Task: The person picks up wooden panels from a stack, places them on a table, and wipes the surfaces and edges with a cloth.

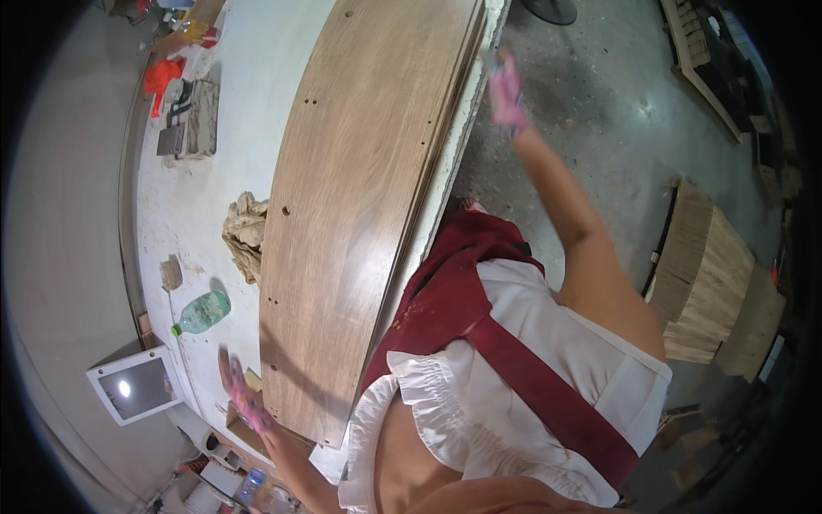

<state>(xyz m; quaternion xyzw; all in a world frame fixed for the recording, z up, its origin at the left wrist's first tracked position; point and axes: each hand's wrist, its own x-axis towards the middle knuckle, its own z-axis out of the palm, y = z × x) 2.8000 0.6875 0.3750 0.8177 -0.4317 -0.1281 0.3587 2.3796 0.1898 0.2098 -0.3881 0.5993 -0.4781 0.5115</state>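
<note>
A stack of long wood-grain panels (342, 188) lies on the white worktable (193, 248); the top one has a curved edge and small drilled holes. My left hand (248, 404), in a pink patterned glove, is beside the panel's near left end with its fingers stretched out. A small yellowish thing (253, 382) next to it is too unclear to name. My right hand (508, 96), gloved alike and blurred, is just off the table's right edge towards the far end. Its fingers appear extended, with nothing visible in them.
Left of the panels are a crumpled tan cloth (246, 233), a green plastic bottle (203, 313) lying down, and a small block (170, 273). An orange-red bag (163, 79) lies farther off. A white-framed screen (135, 385) stands at lower left. More boards (706, 274) are on the right.
</note>
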